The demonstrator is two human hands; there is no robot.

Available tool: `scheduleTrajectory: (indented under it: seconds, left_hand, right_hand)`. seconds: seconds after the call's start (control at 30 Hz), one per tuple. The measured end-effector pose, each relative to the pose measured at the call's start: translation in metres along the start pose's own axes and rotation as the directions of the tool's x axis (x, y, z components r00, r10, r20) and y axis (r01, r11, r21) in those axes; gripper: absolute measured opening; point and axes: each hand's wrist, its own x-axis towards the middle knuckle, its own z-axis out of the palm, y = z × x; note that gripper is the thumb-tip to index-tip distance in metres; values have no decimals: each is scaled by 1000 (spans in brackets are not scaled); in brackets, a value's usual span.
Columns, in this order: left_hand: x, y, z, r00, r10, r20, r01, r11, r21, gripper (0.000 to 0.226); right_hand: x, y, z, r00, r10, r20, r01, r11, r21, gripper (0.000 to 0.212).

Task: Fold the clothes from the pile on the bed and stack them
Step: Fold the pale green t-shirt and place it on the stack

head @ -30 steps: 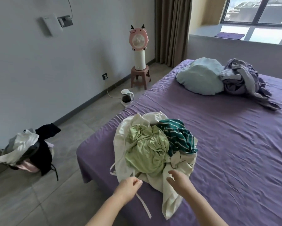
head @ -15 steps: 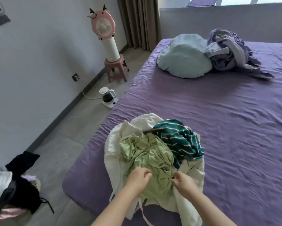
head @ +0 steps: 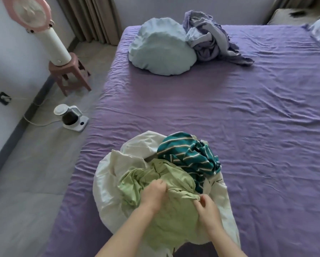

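A pile of clothes sits at the near left corner of the purple bed [head: 248,127]. A crumpled light green garment [head: 174,216] lies on top, over a cream white garment [head: 109,182]. A teal striped garment [head: 188,154] is bunched at the pile's far right. My left hand [head: 153,193] is closed on a fold of the green garment near its middle. My right hand [head: 205,204] pinches the green garment's right edge.
A pale blue pillow [head: 161,47] and a rumpled lilac blanket [head: 209,38] lie at the bed's far side. On the floor at left stand a kettle [head: 71,117] with its cord and a pink stool [head: 68,73] bearing a pink fan [head: 35,15].
Both hands moved forward from the pile's near edge onto the green garment and closed on it. The view tilted down and came closer to the bed.
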Motion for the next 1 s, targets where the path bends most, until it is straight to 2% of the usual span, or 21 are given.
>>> scheduleTrajectory:
  seconds: [0.07, 0.17, 0.27, 0.3, 0.4, 0.53, 0.63, 0.73, 0.8, 0.87, 0.9, 0.97, 1.0]
  left_hand:
    - [-2, -4, -24, 998, -32, -54, 17, 967, -256, 14]
    - [-5, 3, -80, 998, -62, -33, 26, 766, -642, 14]
    - [-7, 25, -134, 996, -30, -85, -47, 634, -772, 15]
    - [-8, 34, -150, 991, -31, -131, -82, 627, -774, 16]
    - [-15, 65, -192, 949, 2, -314, -229, 689, -688, 14]
    - [-42, 113, -238, 877, 104, -469, -424, 625, -655, 15]
    - [-69, 150, -266, 847, 172, -503, -504, 563, -655, 9]
    - [-99, 187, -283, 848, 226, -480, -514, 575, -637, 8]
    - [-120, 214, -288, 852, 232, -470, -509, 578, -638, 6]
    - [-137, 239, -289, 841, 203, -501, -511, 602, -614, 10]
    - [-144, 250, -289, 828, 181, -531, -518, 612, -598, 11]
    - [-156, 269, -288, 800, 132, -586, -530, 614, -585, 13]
    - [-161, 278, -287, 790, 112, -603, -534, 609, -586, 15]
  right_hand:
    - [-7, -13, -17, 997, -44, -68, 53, 990, 128, 7]
    - [-19, -43, -48, 974, -133, -182, 179, 947, 265, 9]
    - [-36, -81, -86, 933, -247, -262, 332, 872, 360, 11]
    - [-43, -93, -100, 915, -286, -285, 379, 850, 365, 12]
    - [-67, -126, -150, 851, -400, -341, 506, 799, 326, 13]
    - [-104, -160, -224, 761, -526, -379, 630, 738, 242, 11]
    - [-133, -172, -277, 707, -583, -400, 682, 712, 168, 9]
    - [-161, -171, -323, 659, -625, -418, 733, 659, 170, 11]
    - [-180, -162, -351, 660, -647, -382, 743, 637, 205, 9]
    - [-196, -149, -377, 680, -680, -274, 731, 654, 194, 9]
    - [-202, -141, -390, 692, -690, -214, 721, 674, 161, 15]
    - [-213, -126, -416, 704, -701, -112, 705, 710, -12, 22]
    - [-216, -119, -428, 706, -702, -88, 691, 711, -132, 15]
